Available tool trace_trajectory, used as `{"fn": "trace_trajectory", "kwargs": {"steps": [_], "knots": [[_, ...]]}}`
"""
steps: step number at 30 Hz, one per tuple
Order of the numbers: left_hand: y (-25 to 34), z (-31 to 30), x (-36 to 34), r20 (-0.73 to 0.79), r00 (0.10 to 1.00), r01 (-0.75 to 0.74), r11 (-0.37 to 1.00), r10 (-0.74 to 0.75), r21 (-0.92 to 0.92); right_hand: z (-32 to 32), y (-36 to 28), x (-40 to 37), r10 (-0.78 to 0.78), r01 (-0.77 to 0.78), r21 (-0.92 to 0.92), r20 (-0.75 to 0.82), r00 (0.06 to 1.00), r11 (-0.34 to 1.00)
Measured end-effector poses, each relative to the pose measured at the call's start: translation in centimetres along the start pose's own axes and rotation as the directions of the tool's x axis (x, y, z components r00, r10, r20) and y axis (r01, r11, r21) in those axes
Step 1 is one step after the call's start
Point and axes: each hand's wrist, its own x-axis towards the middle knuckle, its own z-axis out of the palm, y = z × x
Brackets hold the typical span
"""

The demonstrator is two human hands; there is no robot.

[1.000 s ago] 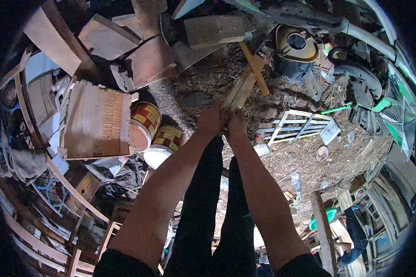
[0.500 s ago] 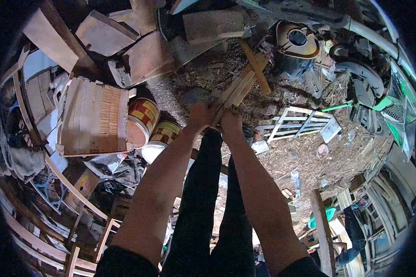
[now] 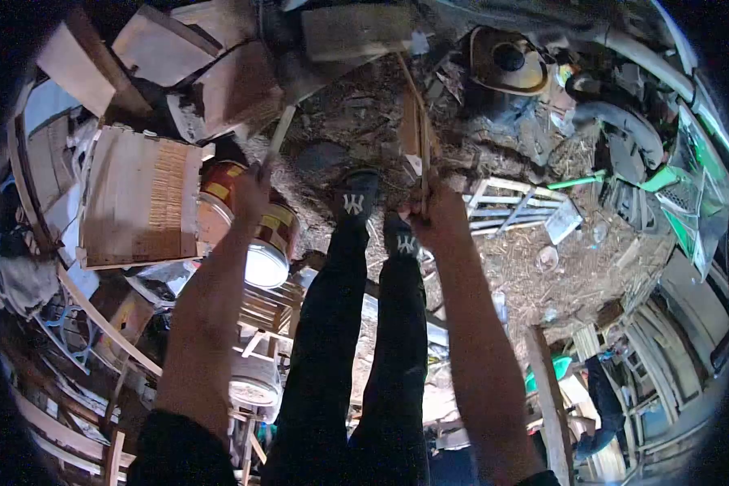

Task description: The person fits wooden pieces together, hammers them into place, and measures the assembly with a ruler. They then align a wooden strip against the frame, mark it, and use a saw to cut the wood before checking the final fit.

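Observation:
My left hand [image 3: 253, 194] is closed around the lower end of a narrow wooden strip [image 3: 282, 131], which points up and away in front of the paint buckets. To the right, my right hand [image 3: 442, 217] grips wooden slats [image 3: 417, 130] that stick up from the fist, with a thin crosspiece near their far end. The hands are well apart, and some motion blur softens the left one. Between them, my shoes [image 3: 355, 202] stand on the littered ground. A yellow-and-red bucket [image 3: 274, 235] sits just below the left hand, and another bucket [image 3: 220, 182] is partly behind it.
A wooden box [image 3: 138, 198] stands at left. Right of my right hand lies a white slatted rack [image 3: 514, 206] on straw-strewn ground. A tan rounded thing with a dark opening [image 3: 506, 65] is at the back. At lower right, a person's dark sleeve [image 3: 603, 397] shows beside an upright plank [image 3: 547, 397].
My hands were together on the wooden pieces and have separated. The left moved left with one strip; the right moved right with the other slats. The view has shifted slightly, and my shoes now show.

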Motion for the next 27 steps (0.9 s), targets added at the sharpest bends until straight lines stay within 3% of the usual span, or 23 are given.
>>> {"fn": "trace_trajectory", "kwargs": {"steps": [1,2,3,4,5,7,9,11,12,13,15,16,17,19,20,22,23,25,26,27], "knots": [[0.2,-1.6,-1.1,0.021,0.999,0.025,1.0,-0.025,-0.004,-3.2,3.8,0.4,-0.366,0.527,-0.549,0.382,0.849,0.649],[0.2,-2.1,-1.8,0.02,1.0,0.021,1.0,-0.022,0.023,-3.9,4.8,1.1,-0.246,0.299,-0.368,0.183,0.952,0.881],[0.4,-1.7,-2.8,-0.023,1.0,-0.019,0.997,0.02,0.068,-3.3,5.2,1.8,-0.058,0.062,-0.105,0.034,0.998,0.993],[0.2,-0.9,-3.3,-0.07,0.996,-0.053,0.993,0.061,0.105,0.5,-3.1,-0.2,0.521,-0.382,0.59,-0.078,0.85,0.711],[-0.8,0.6,-2.9,-0.109,0.991,-0.087,0.995,0.082,-0.041,1.3,-2.6,-0.4,0.511,-0.381,0.589,-0.065,0.857,0.713],[1.9,1.6,-2.4,-0.078,0.997,0.001,0.989,-0.013,-0.149,2.0,-2.1,-0.9,0.462,-0.337,0.562,-0.093,0.882,0.756],[3.5,2.3,-1.8,-0.037,0.999,-0.039,0.984,0.033,-0.175,2.5,-2.8,-1.4,0.472,-0.35,0.502,-0.136,0.871,0.791],[4.3,2.8,-1.4,-0.007,0.997,-0.07,0.978,0.07,-0.195,3.1,-2.8,-0.9,0.342,-0.291,0.209,-0.278,0.898,0.934],[4.5,3.1,-1.3,-0.036,0.996,-0.091,0.976,0.085,-0.198,2.6,-1.7,-0.3,0.23,-0.199,0.137,-0.268,0.936,0.97],[4.7,3.2,-1.3,-0.066,0.993,-0.113,0.973,0.102,-0.2,2.1,-1.0,0.3,0.231,-0.2,0.137,-0.264,0.937,0.97],[5.0,2.6,-1.5,-0.051,0.99,-0.141,0.959,0.133,-0.245,0.8,0.6,1.6,-0.012,-0.002,-0.059,-0.24,0.971,0.998],[5.1,2.2,-1.6,-0.037,0.985,-0.17,0.941,0.166,-0.293,0.3,2.0,2.5,-0.142,0.096,-0.164,-0.299,0.944,0.982],[4.6,2.1,-1.5,-0.035,0.985,-0.174,0.942,0.171,-0.288,-0.2,3.2,3.4,-0.141,0.097,-0.157,-0.303,0.943,0.983],[3.7,1.8,-0.9,0.143,0.982,-0.07,0.94,0.125,-0.335,-0.9,4.4,4.5,0.008,-0.26,-0.432,-0.504,0.863,0.863],[3.8,1.5,-0.8,0.139,0.981,-0.08,0.94,0.132,-0.331,-0.8,4.8,4.2,0.005,-0.255,-0.426,-0.507,0.862,0.868],[4.9,0.2,-1.5,0.182,0.973,-0.088,0.961,0.139,-0.263,-0.3,4.7,2.5,-0.453,-0.112,-0.711,-0.552,0.7,0.694],[5.5,-0.5,-1.9,0.181,0.973,-0.096,0.961,0.146,-0.259,-0.1,4.6,2.0,-0.453,-0.112,-0.707,-0.558,0.695,0.699],[7.8,-2.5,-2.6,0.215,0.942,-0.208,0.952,0.257,-0.226,0.5,3.2,0.9,-0.36,-0.066,-0.695,-0.448,0.818,0.716],[7.4,-2.1,-2.3,0.276,0.924,-0.202,0.951,0.264,-0.235,1.0,2.3,1.0,-0.203,-0.024,-0.523,-0.372,0.906,0.852],[8.4,-2.7,-2.4,0.275,0.922,-0.213,0.949,0.274,-0.233,1.4,2.6,1.0,-0.209,-0.021,-0.519,-0.38,0.901,0.855]]}}
